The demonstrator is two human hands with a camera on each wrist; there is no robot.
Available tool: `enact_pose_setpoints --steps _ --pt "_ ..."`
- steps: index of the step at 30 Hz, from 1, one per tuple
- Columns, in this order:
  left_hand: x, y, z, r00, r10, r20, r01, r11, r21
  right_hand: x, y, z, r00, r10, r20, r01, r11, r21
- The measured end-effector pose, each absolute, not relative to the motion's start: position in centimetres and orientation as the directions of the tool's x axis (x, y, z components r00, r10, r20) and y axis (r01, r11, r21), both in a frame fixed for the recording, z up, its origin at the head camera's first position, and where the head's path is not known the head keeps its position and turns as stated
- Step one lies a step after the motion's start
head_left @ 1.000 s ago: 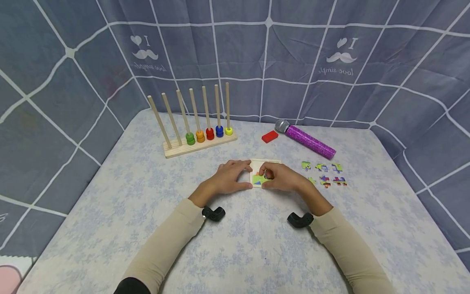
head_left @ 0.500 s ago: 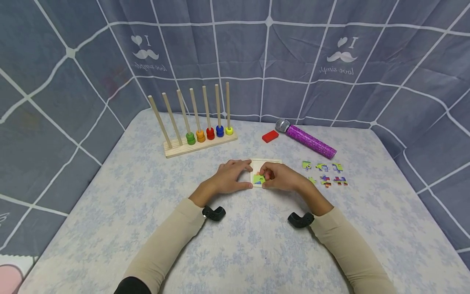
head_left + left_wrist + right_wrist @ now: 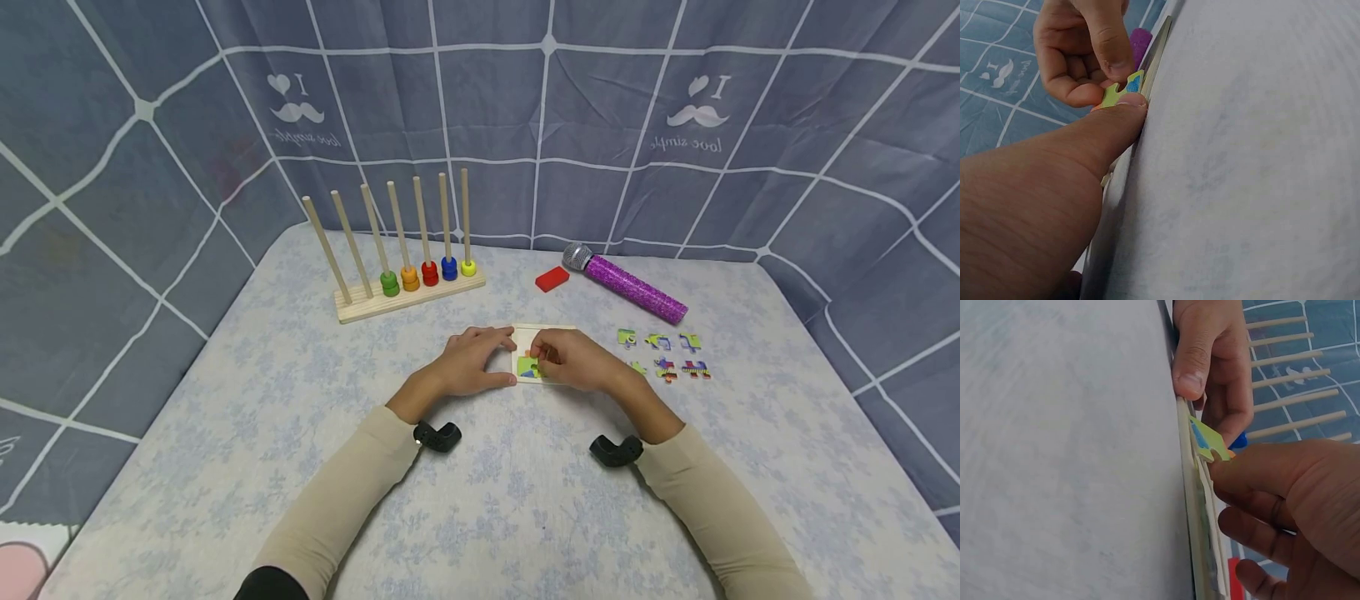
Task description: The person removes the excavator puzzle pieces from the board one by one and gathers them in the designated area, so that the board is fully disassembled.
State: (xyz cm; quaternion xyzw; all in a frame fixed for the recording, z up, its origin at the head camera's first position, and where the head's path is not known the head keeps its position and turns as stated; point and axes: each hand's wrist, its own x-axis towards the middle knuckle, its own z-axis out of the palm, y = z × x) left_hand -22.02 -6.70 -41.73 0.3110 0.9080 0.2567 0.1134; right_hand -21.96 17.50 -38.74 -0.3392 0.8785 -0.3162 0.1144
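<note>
A small light wooden puzzle tray (image 3: 525, 335) lies on the table in front of me. My left hand (image 3: 471, 364) rests at its left side, thumb at the near corner and index finger farther up the edge. Over the tray, my right hand (image 3: 579, 358) pinches a green jigsaw piece (image 3: 528, 367) with a blue patch between thumb and index finger. In the right wrist view the jigsaw piece (image 3: 1209, 440) stands tilted up at the tray's edge, close to the left thumb. The right hand hides much of the tray's inside.
Several loose jigsaw pieces (image 3: 657, 342) lie in two rows right of the tray. Behind are a red block (image 3: 552, 278) and a purple glitter microphone (image 3: 633, 289). A wooden peg stand (image 3: 408, 307) with coloured rings stands back left, before a grey-blue checked curtain (image 3: 495, 108).
My right thumb has shifted slightly up and away from the tray's near edge, with the jigsaw piece still pinched. The left hand keeps its place.
</note>
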Motion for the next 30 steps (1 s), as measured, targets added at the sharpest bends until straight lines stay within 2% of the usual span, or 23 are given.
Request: enact_pose_setpoints --steps 9,15,23,30 --pt "-21.89 -6.75 -41.66 -0.782 0.622 -0.045 0.502 0.671 0.545 -21.73 17.07 -38.81 -0.758 -0.650 0.056 -0.575 0.625 -0.528" --pt "-22.00 -6.69 -41.71 -0.785 0.618 -0.045 0.505 0.679 0.533 -21.62 17.01 -38.48 -0.782 -0.605 0.150 -0.606 0.682 -0.410" --pt "-22.00 -6.74 -41.73 -0.782 0.622 -0.046 0.506 0.676 0.536 -21.90 16.98 -38.85 -0.746 -0.641 0.179 -0.640 0.618 -0.455" --pt "-22.07 -6.76 -41.80 -0.781 0.623 -0.041 0.510 0.675 0.533 -21.77 16.66 -38.89 -0.742 -0.647 0.174 -0.640 0.609 -0.468"
